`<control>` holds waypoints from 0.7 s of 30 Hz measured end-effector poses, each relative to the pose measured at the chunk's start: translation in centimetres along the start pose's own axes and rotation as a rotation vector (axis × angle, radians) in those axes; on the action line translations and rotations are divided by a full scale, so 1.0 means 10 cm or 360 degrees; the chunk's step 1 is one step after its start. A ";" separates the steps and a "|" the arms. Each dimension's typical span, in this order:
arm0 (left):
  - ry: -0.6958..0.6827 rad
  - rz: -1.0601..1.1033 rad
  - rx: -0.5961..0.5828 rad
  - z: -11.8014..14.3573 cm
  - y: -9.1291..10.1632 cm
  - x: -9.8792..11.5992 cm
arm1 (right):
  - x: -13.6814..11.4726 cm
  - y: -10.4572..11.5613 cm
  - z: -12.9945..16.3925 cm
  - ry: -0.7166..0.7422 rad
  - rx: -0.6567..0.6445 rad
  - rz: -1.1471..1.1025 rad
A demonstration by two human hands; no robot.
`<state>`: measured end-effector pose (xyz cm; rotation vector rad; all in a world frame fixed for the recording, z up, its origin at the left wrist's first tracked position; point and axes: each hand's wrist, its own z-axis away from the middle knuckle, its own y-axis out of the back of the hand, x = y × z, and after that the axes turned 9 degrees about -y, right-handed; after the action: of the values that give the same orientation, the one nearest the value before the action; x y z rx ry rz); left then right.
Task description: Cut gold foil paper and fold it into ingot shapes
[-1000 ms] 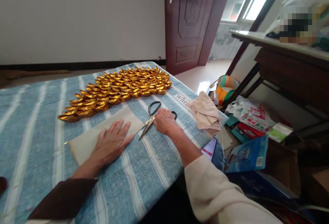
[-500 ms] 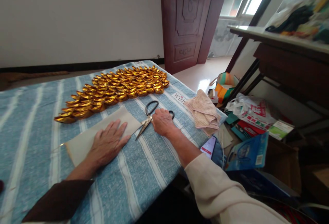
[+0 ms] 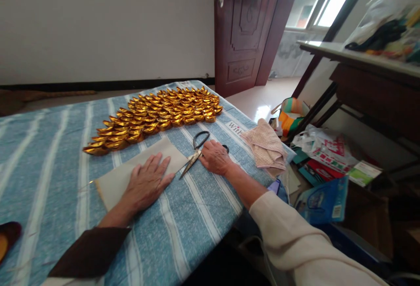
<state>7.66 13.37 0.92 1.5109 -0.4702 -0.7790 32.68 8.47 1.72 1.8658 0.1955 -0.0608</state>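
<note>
My left hand (image 3: 148,184) lies flat with fingers stretched out on a sheet or stack of greyish-white paper (image 3: 120,176). A thin yellowish edge shows at the paper's left end. Beside the paper's right corner, black-handled metal scissors (image 3: 193,160) rest on the cloth, blades parted and pointing towards me. My right hand (image 3: 215,157) is closed over the scissors' right handle, whose black loop shows past the knuckles; the fingertips are partly hidden. Behind both hands stand rows of shiny gold folded-paper ingots (image 3: 157,115).
A blue-and-white striped cloth (image 3: 160,251) covers the table. To the right lies a folded pink towel (image 3: 266,146) near the table's edge. A dark red rounded object (image 3: 9,235) is at the left edge. Bags and boxes (image 3: 324,198) crowd the floor at right; a door (image 3: 244,36) stands behind.
The view has turned slightly left, so everything sits further right and more of the dark red object shows. Both hands keep their places on the paper and the scissors.
</note>
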 end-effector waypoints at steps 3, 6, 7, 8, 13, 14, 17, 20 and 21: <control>-0.0023 0.0012 0.0052 0.00 -0.02 -0.01 | 0.01 -0.02 -0.01 0.0015 0.0019 -0.0018; -0.0036 0.0053 0.0088 0.00 -0.04 -0.02 | 0.02 -0.03 -0.01 0.0034 0.0025 -0.0033; -0.0038 0.0076 0.0095 0.00 -0.04 -0.02 | 0.02 -0.03 -0.01 0.0045 0.0024 -0.0036; -0.0037 0.0101 0.0100 0.00 -0.04 -0.01 | 0.02 -0.03 -0.01 0.0059 0.0022 -0.0038; 0.0004 0.0145 0.0071 0.05 0.01 0.03 | 0.04 -0.01 -0.01 0.0158 0.0024 -0.0051; 0.0004 0.0133 0.0062 0.06 0.02 0.05 | 0.05 -0.01 -0.01 0.0179 0.0031 -0.0058; 0.0008 0.0150 0.0022 0.10 0.06 0.08 | 0.06 -0.04 0.01 0.0230 0.0067 -0.0087; 0.0023 0.0197 -0.0002 0.13 0.08 0.11 | 0.08 -0.07 0.01 0.0265 0.0102 -0.0110; 0.0030 0.0208 -0.0007 0.13 0.09 0.12 | 0.08 -0.07 0.02 0.0277 0.0113 -0.0111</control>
<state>7.68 11.53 1.62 1.4666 -0.5470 -0.6628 33.39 8.61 0.87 1.9354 0.3827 0.0475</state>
